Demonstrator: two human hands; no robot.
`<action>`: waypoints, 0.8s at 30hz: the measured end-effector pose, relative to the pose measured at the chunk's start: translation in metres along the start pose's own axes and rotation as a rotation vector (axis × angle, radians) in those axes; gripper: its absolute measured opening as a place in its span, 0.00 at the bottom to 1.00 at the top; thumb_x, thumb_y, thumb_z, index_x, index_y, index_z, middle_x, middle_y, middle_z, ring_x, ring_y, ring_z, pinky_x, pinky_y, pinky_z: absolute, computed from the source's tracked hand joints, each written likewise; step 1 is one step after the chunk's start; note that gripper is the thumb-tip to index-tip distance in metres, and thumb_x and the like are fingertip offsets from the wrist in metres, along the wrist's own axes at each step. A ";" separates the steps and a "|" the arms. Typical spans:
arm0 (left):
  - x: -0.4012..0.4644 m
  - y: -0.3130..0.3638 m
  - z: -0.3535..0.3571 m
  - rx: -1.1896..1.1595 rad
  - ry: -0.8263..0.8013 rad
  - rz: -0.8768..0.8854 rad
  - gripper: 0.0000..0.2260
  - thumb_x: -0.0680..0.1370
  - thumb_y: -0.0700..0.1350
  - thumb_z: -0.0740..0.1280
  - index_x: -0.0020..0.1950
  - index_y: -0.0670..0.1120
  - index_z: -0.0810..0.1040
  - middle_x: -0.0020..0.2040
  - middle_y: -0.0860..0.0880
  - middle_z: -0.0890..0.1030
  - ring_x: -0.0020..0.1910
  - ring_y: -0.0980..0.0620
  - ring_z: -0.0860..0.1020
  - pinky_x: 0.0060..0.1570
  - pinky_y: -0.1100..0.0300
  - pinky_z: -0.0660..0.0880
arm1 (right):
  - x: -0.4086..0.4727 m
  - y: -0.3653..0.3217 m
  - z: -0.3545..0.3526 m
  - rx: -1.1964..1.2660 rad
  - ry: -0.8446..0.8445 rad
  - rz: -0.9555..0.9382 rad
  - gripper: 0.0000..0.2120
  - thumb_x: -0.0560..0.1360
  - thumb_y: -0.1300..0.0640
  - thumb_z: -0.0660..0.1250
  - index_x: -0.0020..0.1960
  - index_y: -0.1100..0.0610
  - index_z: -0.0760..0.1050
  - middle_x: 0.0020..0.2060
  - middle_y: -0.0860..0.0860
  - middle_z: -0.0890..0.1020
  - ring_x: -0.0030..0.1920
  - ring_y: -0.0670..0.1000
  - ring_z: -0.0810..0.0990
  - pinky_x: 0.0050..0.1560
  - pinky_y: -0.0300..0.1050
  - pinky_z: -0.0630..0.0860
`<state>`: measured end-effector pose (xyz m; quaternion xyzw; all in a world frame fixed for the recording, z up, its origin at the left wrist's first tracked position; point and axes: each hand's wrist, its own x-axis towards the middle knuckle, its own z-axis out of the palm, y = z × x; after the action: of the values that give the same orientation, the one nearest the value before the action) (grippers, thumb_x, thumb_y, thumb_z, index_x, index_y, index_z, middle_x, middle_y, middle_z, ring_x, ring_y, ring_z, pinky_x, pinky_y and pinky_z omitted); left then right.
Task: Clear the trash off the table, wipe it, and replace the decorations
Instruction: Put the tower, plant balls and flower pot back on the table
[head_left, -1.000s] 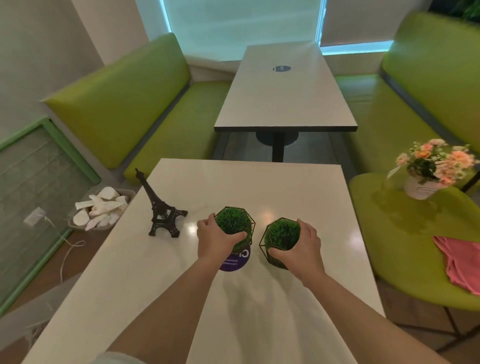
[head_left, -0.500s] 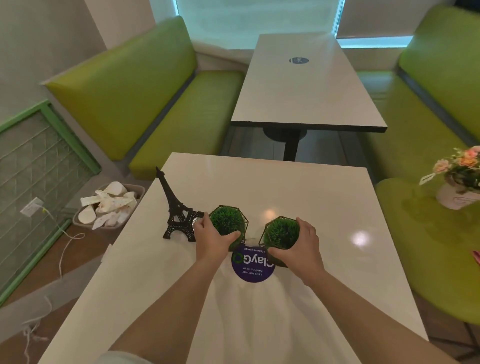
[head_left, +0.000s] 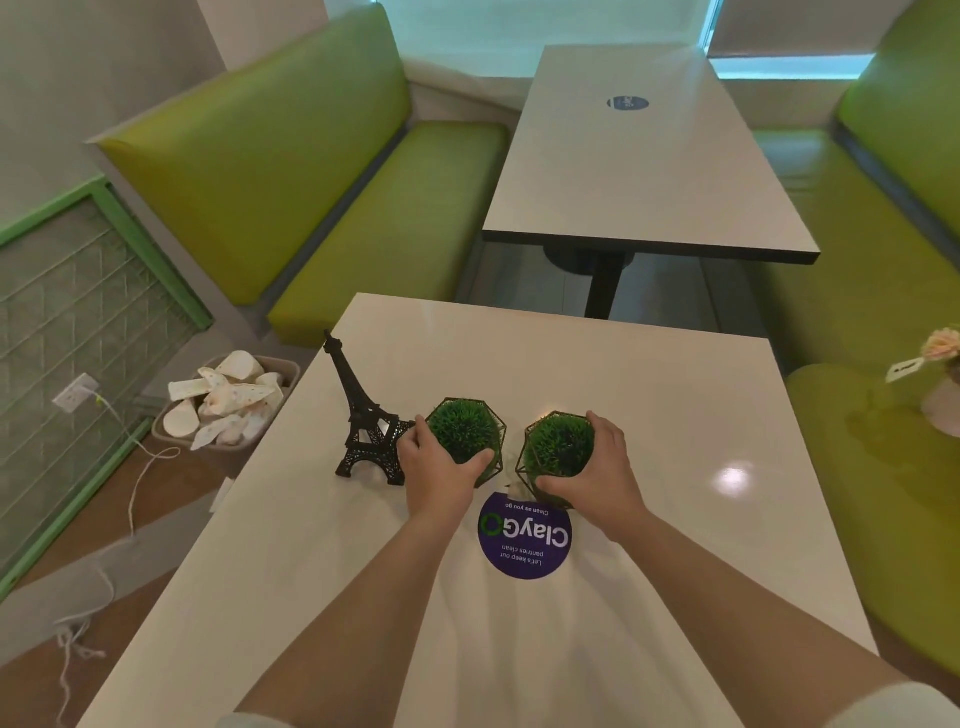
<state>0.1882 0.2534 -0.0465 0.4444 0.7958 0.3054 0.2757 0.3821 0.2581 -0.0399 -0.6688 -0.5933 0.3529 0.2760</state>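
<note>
Head view: a white table (head_left: 597, 374) fills the lower middle of the frame, and both of the person's bare forearms reach onto it from 6 o'clock. The left hand (head_left: 439, 470) grips the left plant (head_left: 464, 431), a small green tuft in a black wire frame standing upright near the table's centre; the thumb curls round its near right side and the fingers wrap its left side. The right hand (head_left: 597, 475) grips the right plant (head_left: 558, 447), a matching tuft in a wire frame, with the thumb low along its near edge and the fingers curled over its right side. The two plants stand side by side, just apart. At 9 o'clock of the left plant a black tower model (head_left: 366, 421) stands upright, its near leg just beside the left hand's fingers; contact cannot be told. At 6 o'clock of the plants, between the wrists, a round purple sticker (head_left: 524, 540) lies flat on the table, its far edge just under the plants. Off the table at 9 o'clock, a bin (head_left: 228, 410) on the floor is heaped with pale crumpled wrappers. A second table (head_left: 649, 171) stands at 12 o'clock between green benches (head_left: 291, 171). At 3 o'clock, on a green seat (head_left: 883, 457), a flower pot (head_left: 943, 405) is cut off by the frame edge.
</note>
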 end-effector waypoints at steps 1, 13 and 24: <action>0.000 0.000 0.000 0.000 0.004 -0.005 0.50 0.70 0.58 0.75 0.80 0.43 0.48 0.74 0.44 0.57 0.74 0.46 0.60 0.71 0.52 0.65 | 0.001 0.000 0.001 0.002 -0.003 -0.001 0.54 0.61 0.50 0.82 0.77 0.52 0.53 0.73 0.48 0.60 0.71 0.49 0.64 0.67 0.44 0.66; 0.009 -0.001 0.000 0.032 -0.038 -0.005 0.50 0.71 0.59 0.74 0.80 0.44 0.46 0.75 0.46 0.55 0.75 0.45 0.58 0.71 0.49 0.65 | 0.016 -0.005 0.008 -0.087 -0.064 -0.006 0.53 0.65 0.49 0.79 0.79 0.52 0.50 0.77 0.48 0.55 0.76 0.51 0.54 0.74 0.50 0.58; 0.009 0.000 -0.004 0.025 -0.078 -0.002 0.50 0.71 0.59 0.73 0.80 0.45 0.44 0.75 0.46 0.53 0.75 0.46 0.57 0.71 0.52 0.64 | 0.019 -0.009 0.012 -0.058 -0.083 0.004 0.53 0.64 0.52 0.80 0.79 0.53 0.50 0.77 0.49 0.56 0.76 0.51 0.55 0.76 0.51 0.59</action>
<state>0.1810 0.2603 -0.0457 0.4586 0.7886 0.2778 0.3011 0.3686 0.2778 -0.0429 -0.6625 -0.6129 0.3635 0.2309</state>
